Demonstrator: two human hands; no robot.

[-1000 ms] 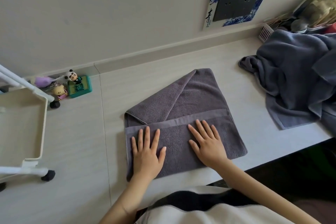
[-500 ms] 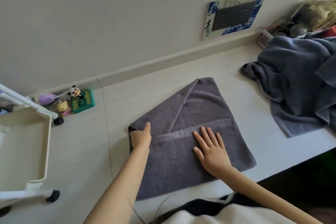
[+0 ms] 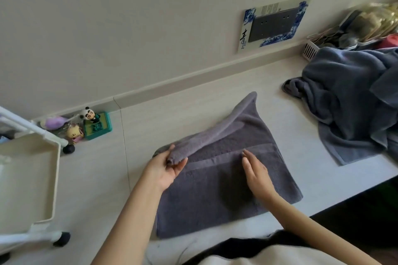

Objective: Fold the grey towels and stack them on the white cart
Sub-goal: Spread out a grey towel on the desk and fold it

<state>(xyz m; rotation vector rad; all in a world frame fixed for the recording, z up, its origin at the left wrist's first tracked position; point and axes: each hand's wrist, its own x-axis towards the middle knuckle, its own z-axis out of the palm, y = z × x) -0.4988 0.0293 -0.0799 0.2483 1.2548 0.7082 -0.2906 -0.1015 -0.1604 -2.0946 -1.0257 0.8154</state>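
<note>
Pinching the far-left corner of the dark grey terry towel [image 3: 217, 183], the left hand [image 3: 167, 169] has thumb and fingers curled round a rolled bit of the cloth and holds it lifted just off the pale wood-grain desk [image 3: 101, 178]. From that pinch the raised fold runs as a ridge up and to the right, toward the towel's far corner near the desk's back edge. The towel itself lies at the desk's front edge, its near layer already doubled over, with a hemmed band crossing it from left to right.

The right hand [image 3: 255, 173] rests on that band with straight fingers held close together, touching the cloth just right of the pinch; whether it presses or only touches, I cannot tell through the blur. As I judge it, the coming fold turns on this: the lifted corner sits left of the flat hand, so it would swing rightward over the line that hand marks.

A heap of unfolded blue-grey towels [image 3: 353, 101] waits at the desk's right end. The white plastic cart [image 3: 55, 180] stands off the left end, nearer the left hand.
</note>
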